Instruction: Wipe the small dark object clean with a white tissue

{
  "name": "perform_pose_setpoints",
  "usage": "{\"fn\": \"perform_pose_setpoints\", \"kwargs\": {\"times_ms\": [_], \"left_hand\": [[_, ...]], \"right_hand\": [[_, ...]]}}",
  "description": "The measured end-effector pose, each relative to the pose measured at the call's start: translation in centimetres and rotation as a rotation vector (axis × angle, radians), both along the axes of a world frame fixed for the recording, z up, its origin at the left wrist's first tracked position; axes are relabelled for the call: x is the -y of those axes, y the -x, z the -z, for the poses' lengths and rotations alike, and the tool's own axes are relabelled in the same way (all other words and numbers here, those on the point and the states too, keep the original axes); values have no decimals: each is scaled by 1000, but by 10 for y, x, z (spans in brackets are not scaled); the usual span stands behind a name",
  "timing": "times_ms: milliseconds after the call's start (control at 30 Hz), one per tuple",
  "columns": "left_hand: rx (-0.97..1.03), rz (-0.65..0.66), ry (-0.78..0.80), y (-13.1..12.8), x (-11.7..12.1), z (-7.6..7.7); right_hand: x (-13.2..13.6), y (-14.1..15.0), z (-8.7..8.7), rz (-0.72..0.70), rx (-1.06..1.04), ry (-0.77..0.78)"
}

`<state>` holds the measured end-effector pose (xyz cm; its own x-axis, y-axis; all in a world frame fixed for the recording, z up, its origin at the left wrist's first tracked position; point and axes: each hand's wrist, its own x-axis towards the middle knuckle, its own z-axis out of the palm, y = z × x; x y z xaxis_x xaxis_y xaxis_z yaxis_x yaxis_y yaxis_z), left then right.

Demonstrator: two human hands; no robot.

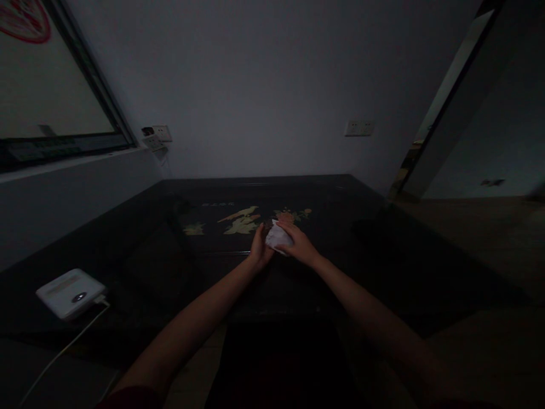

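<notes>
The room is dim. Both my arms reach out over a dark glossy table (pixel 366 238) with a pale leaf pattern (pixel 242 220) on its top. My left hand (pixel 259 247) and my right hand (pixel 298 243) meet at a crumpled white cloth or tissue (pixel 277 237). The right hand lies over the cloth with fingers curled on it. The left hand touches its left side, fingers bent. The cloth rests on or just above the table top.
A white box-shaped device (pixel 70 292) with a white cable (pixel 63 349) sits at the table's left front. A window ledge (pixel 72 165) and wall sockets (pixel 158 136) are on the left; more sockets (pixel 360 128) are on the back wall. A doorway (pixel 430 125) opens at right.
</notes>
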<state>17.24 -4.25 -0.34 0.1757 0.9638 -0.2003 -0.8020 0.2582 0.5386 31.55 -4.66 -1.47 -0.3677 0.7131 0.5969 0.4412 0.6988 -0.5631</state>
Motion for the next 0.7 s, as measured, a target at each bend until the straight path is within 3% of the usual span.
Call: {"fn": "perform_pose_setpoints", "kwargs": {"times_ms": [167,433,567,700], "left_hand": [[10,40,-11,0,-1,1],[21,36,-75,0,4,-4],[29,45,-77,-1,4,-5],[51,32,-120,-2,3,-4]], "right_hand": [[1,5,4,35,206,-123],[15,10,-5,164,416,-239],[19,14,-10,265,399,-258],[18,10,-13,228,311,-266]]}}
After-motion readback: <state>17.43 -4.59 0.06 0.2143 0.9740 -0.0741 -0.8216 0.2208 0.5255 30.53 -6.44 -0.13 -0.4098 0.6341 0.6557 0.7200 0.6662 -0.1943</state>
